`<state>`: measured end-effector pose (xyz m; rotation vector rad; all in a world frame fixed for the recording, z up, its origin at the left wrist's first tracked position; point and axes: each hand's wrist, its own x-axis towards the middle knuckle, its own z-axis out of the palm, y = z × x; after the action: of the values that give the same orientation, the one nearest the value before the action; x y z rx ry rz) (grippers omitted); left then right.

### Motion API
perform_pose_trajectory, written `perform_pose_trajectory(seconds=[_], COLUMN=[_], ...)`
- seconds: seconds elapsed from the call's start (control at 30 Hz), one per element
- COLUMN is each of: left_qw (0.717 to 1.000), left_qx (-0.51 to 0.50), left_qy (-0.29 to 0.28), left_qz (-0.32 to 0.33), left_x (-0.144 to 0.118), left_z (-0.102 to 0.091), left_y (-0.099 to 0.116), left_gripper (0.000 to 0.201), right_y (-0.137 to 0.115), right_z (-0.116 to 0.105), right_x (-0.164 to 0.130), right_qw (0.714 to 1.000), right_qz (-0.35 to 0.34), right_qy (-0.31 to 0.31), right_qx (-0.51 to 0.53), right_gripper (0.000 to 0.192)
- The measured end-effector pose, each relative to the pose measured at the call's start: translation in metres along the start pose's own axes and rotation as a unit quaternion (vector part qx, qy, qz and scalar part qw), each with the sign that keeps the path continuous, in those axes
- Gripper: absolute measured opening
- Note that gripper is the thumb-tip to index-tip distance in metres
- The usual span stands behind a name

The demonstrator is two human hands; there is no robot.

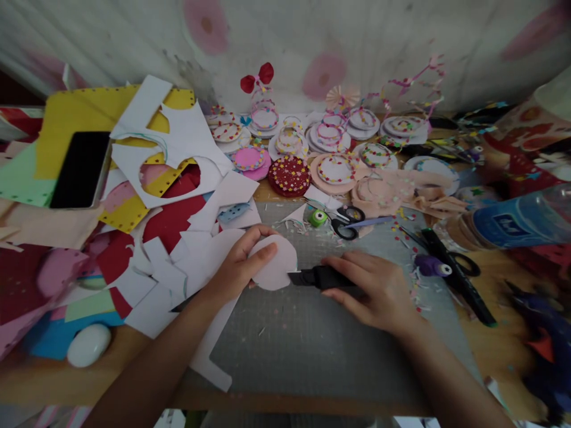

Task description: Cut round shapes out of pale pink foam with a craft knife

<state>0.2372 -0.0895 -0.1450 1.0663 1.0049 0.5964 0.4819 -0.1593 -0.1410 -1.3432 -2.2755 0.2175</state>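
The left hand (238, 267) pinches a pale paper circle (275, 261) on the grey cutting mat (312, 333); the right hand (375, 291) grips a black punch (319, 277) touching the circle's edge.

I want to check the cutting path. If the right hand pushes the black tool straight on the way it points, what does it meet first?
The right hand points the black tool leftward. Its tip already seems to touch the pale paper disc held by the left hand, so the disc comes first, then probably the left thumb.
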Motion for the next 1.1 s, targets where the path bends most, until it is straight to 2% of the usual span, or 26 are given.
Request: perform_pose_trajectory(seconds=[0.27, 0.43, 0.57, 0.7, 1.0, 1.1], left_qw=[1.0, 0.995, 1.0, 0.999, 0.998, 0.997], left_qx=[0.004, 0.026, -0.004, -0.019, -0.002, 0.008], left_qy=[-0.022, -0.086, -0.026, -0.027, -0.048, -0.064], left_qz=[0.0, -0.037, -0.011, 0.013, 0.04, 0.044], left_x=[-0.001, -0.004, 0.0, 0.003, 0.001, -0.001], left_z=[-0.006, -0.006, -0.004, -0.003, -0.005, -0.004], left_y=[0.0, 0.003, 0.0, -0.004, -0.002, -0.001], left_gripper=[0.032, 0.041, 0.038, 0.036, 0.034, 0.035], right_y=[0.001, 0.009, 0.003, -0.006, -0.008, -0.001], right_z=[0.008, 0.009, 0.003, 0.001, 0.006, 0.009], right_x=[-0.004, -0.006, -0.003, 0.0, 0.001, -0.001], right_qw=[0.999, 0.991, 0.998, 0.999, 0.999, 0.995], right_qz=[0.039, 0.11, 0.037, -0.006, 0.005, 0.079], right_qy=[0.032, 0.062, 0.054, 0.015, 0.049, 0.065], right_qx=[0.0, -0.041, 0.017, 0.033, 0.006, -0.016], right_gripper=[0.039, 0.036, 0.038, 0.041, 0.041, 0.039])
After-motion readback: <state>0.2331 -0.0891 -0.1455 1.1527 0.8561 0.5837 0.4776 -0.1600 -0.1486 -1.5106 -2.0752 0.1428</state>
